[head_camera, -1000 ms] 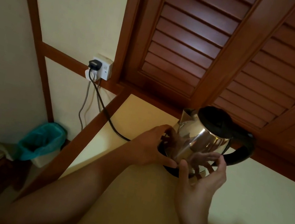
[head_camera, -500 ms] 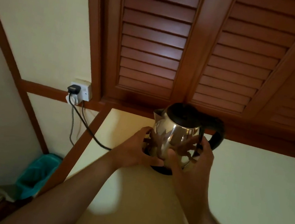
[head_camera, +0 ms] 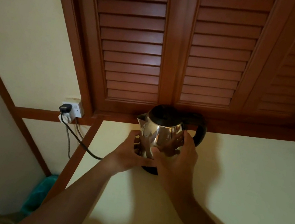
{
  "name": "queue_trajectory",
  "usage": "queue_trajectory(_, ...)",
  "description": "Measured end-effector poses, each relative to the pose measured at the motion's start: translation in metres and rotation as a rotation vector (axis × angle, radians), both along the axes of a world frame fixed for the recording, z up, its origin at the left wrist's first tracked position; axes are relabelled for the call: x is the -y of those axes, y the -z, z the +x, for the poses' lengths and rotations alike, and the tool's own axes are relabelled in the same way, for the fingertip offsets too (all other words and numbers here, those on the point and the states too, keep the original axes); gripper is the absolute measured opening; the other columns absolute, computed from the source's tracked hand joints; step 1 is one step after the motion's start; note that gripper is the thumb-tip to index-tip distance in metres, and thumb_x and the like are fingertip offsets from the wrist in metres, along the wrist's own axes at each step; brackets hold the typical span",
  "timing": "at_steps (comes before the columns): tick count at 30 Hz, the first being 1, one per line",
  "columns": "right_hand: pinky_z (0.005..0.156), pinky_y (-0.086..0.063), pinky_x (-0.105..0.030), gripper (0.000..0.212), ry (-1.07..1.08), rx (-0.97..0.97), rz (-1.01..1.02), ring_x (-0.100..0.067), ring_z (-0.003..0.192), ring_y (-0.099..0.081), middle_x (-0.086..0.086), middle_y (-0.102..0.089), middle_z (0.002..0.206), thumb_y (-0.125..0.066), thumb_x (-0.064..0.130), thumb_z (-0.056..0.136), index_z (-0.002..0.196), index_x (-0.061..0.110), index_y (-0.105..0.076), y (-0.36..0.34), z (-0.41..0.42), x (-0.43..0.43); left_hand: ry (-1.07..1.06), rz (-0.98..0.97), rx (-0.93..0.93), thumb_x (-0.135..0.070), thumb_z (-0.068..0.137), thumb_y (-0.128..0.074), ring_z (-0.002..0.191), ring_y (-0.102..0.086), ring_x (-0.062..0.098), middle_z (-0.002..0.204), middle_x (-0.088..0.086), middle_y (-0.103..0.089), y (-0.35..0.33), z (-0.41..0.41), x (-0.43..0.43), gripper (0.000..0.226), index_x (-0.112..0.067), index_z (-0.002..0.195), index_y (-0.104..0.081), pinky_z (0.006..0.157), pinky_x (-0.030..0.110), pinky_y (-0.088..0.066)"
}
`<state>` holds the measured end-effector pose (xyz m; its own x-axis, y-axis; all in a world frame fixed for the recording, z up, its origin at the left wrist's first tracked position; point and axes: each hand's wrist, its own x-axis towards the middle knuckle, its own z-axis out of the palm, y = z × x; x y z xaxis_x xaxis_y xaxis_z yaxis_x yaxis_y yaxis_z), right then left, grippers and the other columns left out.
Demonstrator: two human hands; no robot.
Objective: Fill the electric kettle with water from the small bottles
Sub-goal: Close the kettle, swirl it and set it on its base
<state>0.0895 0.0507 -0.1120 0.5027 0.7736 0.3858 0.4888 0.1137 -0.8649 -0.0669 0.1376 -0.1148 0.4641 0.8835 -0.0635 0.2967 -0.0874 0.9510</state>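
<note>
The kettle [head_camera: 160,134] at centre frame is mirror-bright silver with a black lid [head_camera: 164,113], handle [head_camera: 201,133] and base. Above it, the shutters [head_camera: 134,50] are reddish-brown, ribbed with horizontal slats. The wall [head_camera: 30,22] at left is cream, crossed by brown trim. The tabletop [head_camera: 249,179] is pale yellow. A black plug [head_camera: 65,107] and cord [head_camera: 82,143] lead from a white socket [head_camera: 76,109]. The bin liner [head_camera: 37,197] at lower left is teal.

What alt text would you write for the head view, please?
A left hand and a right hand grip a steel kettle, black lid shut, on a pale table before wooden shutters. A black cord runs left to a wall socket.
</note>
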Motion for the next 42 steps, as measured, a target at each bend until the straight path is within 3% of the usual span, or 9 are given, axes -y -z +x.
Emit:
queue_trajectory(3, 0.095, -0.053, -0.023, 0.067, -0.054, -0.064, 0.071, -0.002, 0.121, -0.053, 0.019, -0.053, 0.128, -0.08, 0.044, 0.079, 0.135, 0.03, -0.046, 0.0, 0.012, 0.008, -0.001, -0.024, -0.021, -0.034, 0.055, -0.106, 0.132, -0.061, 0.022, 0.139, -0.009, -0.062, -0.004, -0.002, 0.002, 0.115, -0.036, 0.148, -0.038, 0.109, 0.044, -0.056)
queue_trajectory(7, 0.074, -0.052, -0.013, 0.04, 0.012, -0.443, 0.053, 0.002, 0.108, -0.057, 0.004, -0.049, 0.131, -0.069, 0.03, 0.094, 0.125, 0.03, -0.044, 0.007, 0.035, 0.02, 0.006, 0.007, 0.008, -0.028, 0.068, -0.1, 0.138, -0.054, 0.015, 0.144, -0.019, -0.056, -0.01, -0.004, 0.016, 0.106, -0.043, 0.152, -0.037, 0.111, 0.037, -0.053)
queue_trajectory(9, 0.071, -0.051, -0.019, 0.042, -0.021, -0.596, -0.016, -0.007, 0.109, -0.059, -0.001, -0.051, 0.134, -0.066, 0.023, 0.096, 0.128, 0.031, -0.04, 0.007, 0.05, 0.016, -0.042, 0.029, 0.053, -0.032, 0.066, -0.099, 0.141, -0.049, 0.012, 0.147, -0.025, -0.049, -0.012, 0.001, 0.028, 0.113, -0.049, 0.154, -0.029, 0.114, 0.039, -0.05)
queue_trajectory(13, 0.099, -0.053, -0.039, 0.056, -0.261, -0.821, -0.056, -0.018, 0.114, -0.065, -0.002, -0.059, 0.137, -0.059, 0.009, 0.099, 0.146, 0.027, -0.033, 0.01, 0.074, -0.008, -0.122, 0.084, 0.016, -0.038, 0.066, -0.1, 0.146, -0.045, 0.013, 0.154, -0.023, -0.046, -0.01, 0.015, 0.042, 0.119, -0.058, 0.153, -0.021, 0.117, 0.039, -0.046)
queue_trajectory(21, 0.108, -0.046, -0.055, 0.034, -0.433, -0.681, -0.054, -0.027, 0.117, -0.065, -0.01, -0.063, 0.126, -0.056, 0.017, 0.098, 0.13, 0.027, -0.051, 0.03, 0.095, -0.022, -0.117, 0.091, -0.112, -0.024, 0.075, -0.097, 0.129, -0.064, 0.014, 0.141, -0.021, -0.057, -0.014, 0.019, 0.037, 0.107, -0.049, 0.15, -0.025, 0.098, 0.027, -0.058)
queue_trajectory(25, 0.105, -0.047, -0.058, 0.033, -0.417, -0.565, -0.081, -0.017, 0.117, -0.064, 0.018, -0.063, 0.121, -0.052, 0.018, 0.101, 0.123, 0.042, -0.05, 0.037, 0.096, -0.02, -0.048, 0.028, -0.121, -0.016, 0.081, -0.091, 0.136, -0.06, 0.016, 0.148, -0.011, -0.055, -0.023, 0.016, 0.036, 0.099, -0.039, 0.153, -0.026, 0.098, 0.025, -0.058)
queue_trajectory(29, 0.109, -0.045, -0.054, 0.039, -0.474, -0.581, -0.108, -0.014, 0.12, -0.062, 0.024, -0.061, 0.119, -0.051, 0.006, 0.102, 0.126, 0.036, -0.047, 0.036, 0.101, -0.018, -0.045, -0.03, -0.115, -0.001, 0.088, -0.081, 0.134, -0.061, 0.014, 0.145, -0.011, -0.058, -0.029, 0.019, 0.036, 0.089, -0.045, 0.146, -0.031, 0.091, 0.017, -0.057)
queue_trajectory(37, 0.109, -0.046, -0.053, 0.031, -0.545, -0.583, -0.126, -0.011, 0.114, -0.066, 0.03, -0.064, 0.107, -0.052, 0.003, 0.101, 0.118, 0.028, -0.048, 0.03, 0.106, -0.014, -0.061, -0.058, -0.128, -0.006, 0.091, -0.081, 0.137, -0.061, 0.015, 0.153, -0.008, -0.054, -0.031, 0.017, 0.039, 0.094, -0.046, 0.155, -0.024, 0.105, 0.027, -0.054)
queue_trajectory(42, 0.105, -0.048, -0.056, 0.036, -0.514, -0.535, -0.155, -0.019, 0.113, -0.067, 0.021, -0.066, 0.115, -0.058, 0.014, 0.097, 0.121, 0.039, -0.047, 0.029, 0.104, -0.012, -0.032, -0.051, -0.145, -0.016, 0.09, -0.084, 0.14, -0.057, 0.015, 0.158, -0.009, -0.05, -0.031, 0.013, 0.035, 0.101, -0.05, 0.159, -0.018, 0.118, 0.04, -0.047)
